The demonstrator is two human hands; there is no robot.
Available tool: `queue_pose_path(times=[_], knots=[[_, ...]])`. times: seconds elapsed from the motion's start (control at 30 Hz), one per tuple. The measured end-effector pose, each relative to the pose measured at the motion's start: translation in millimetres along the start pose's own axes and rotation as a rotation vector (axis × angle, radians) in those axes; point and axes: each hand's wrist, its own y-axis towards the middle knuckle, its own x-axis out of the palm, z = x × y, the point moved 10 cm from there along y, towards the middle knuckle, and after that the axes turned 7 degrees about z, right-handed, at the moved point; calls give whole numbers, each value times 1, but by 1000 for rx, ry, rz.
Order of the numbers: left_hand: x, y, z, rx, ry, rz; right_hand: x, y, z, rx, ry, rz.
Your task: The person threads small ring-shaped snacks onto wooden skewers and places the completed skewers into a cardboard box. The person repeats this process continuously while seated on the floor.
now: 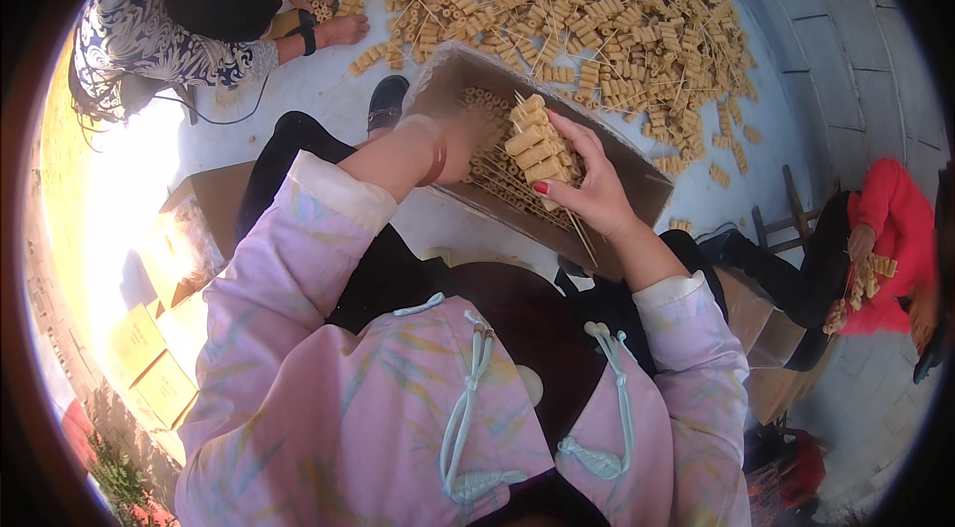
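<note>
My right hand (597,184) grips a bundle of skewers (540,147), thin sticks threaded with tan, ridged, tube-shaped pieces. Its thumb lies on the near side and bare stick ends poke out at both ends. The bundle is held above a long cardboard box (637,179). Inside the box, rows of packed skewers (502,174) show the round, hollow ends of their pieces. Over the box's left part is my left hand (455,144), smeared by motion. Its fingers cannot be made out, nor whether they hold anything.
A large heap of similar skewers (577,9) spreads over the pale floor beyond the box. One person in a patterned garment (149,39) handles pieces at far left; another in red (895,248) holds skewers at right. Cardboard boxes (149,358) stand at left.
</note>
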Motion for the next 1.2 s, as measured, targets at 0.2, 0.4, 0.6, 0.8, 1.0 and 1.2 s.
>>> queue_pose_path(times=[0.2,0.4,0.6,0.8,1.0,1.2], knots=[[38,8,3,-42,23,-250,33,37,60,-42,-422,-50],[49,16,-4,-105,-22,-326,73,72,85,-254,-842,29],[59,20,8,-66,-59,-297,95,85,95,-551,-1011,114],[51,26,7,-32,-110,-126,102,96,122,-534,-991,154],[53,36,-7,-120,-131,-137,109,100,144,-481,-975,150],[58,63,-35,-224,-145,-182,108,102,155,-453,-917,84]])
